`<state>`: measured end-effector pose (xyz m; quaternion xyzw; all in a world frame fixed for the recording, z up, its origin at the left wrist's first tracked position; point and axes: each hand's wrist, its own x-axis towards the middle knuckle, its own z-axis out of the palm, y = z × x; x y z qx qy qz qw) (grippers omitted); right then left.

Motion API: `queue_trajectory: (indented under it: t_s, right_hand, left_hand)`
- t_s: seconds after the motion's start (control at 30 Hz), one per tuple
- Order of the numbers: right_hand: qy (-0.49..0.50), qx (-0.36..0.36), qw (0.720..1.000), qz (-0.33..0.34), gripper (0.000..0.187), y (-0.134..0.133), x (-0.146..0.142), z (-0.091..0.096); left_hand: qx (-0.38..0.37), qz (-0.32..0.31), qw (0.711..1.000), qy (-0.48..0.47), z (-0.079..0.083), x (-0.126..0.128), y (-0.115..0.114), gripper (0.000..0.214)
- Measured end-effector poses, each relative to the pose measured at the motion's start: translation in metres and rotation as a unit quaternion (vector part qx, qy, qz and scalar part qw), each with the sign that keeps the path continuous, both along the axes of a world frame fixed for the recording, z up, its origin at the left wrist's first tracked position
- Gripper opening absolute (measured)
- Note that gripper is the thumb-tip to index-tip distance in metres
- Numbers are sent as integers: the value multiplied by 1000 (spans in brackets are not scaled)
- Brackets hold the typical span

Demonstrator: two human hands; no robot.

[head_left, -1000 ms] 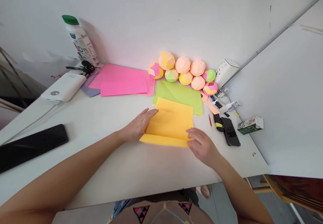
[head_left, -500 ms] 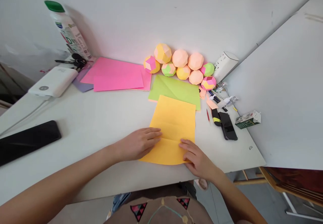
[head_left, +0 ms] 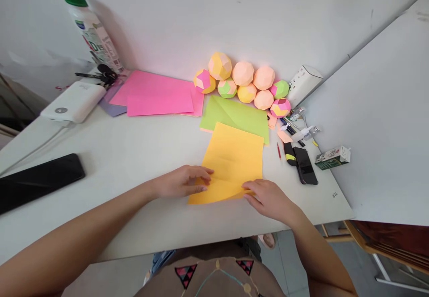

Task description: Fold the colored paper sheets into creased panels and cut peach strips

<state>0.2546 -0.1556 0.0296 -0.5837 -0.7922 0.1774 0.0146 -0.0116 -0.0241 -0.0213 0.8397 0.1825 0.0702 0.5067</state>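
Note:
An orange sheet of paper (head_left: 234,156) with a crease across it lies on the white table (head_left: 134,154) in front of me. My left hand (head_left: 182,181) pinches its near left edge, fingers curled over the paper. At the near right corner my right hand (head_left: 268,198) grips the same edge and lifts it slightly off the table. Beyond the orange sheet lies a green sheet (head_left: 236,116), partly under it. Several folded paper balls (head_left: 246,87) in peach, yellow, pink and green are piled against the wall.
Pink sheets (head_left: 157,96) lie at the back left near a white power bank (head_left: 73,102), scissors (head_left: 97,76) and a green-capped bottle (head_left: 90,31). A black phone (head_left: 36,183) lies far left. Another black phone (head_left: 306,165), pens, and a small carton (head_left: 331,158) sit right.
The folded orange sheet was opened out flat toward me, and now both hands have taken its near edge and begun lifting it back. The view shifted slightly.

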Motion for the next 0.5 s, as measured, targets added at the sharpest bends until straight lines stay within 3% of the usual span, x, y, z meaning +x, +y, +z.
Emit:
queue_trajectory:
  t_s: [0.17, 0.37, 0.43, 0.5]
  right_hand:
    - [-51, -56, 995, 65, 21, 25, -10, 15]
    - [95, -115, 983, 104, 34, 33, 18, 10]
    - [119, -109, 982, 103, 35, 30, 26, 7]
    - [111, -89, 985, 98, 35, 25, 26, 6]
  left_hand:
    - [24, -19, 1000, 1, 9, -1, 1, 42]
    - [22, -70, 997, -10, 10, -7, 6, 60]
    - [17, -72, 997, -14, 7, -6, 7, 55]
    - [0, -60, 998, -32, 3, -4, 6, 35]
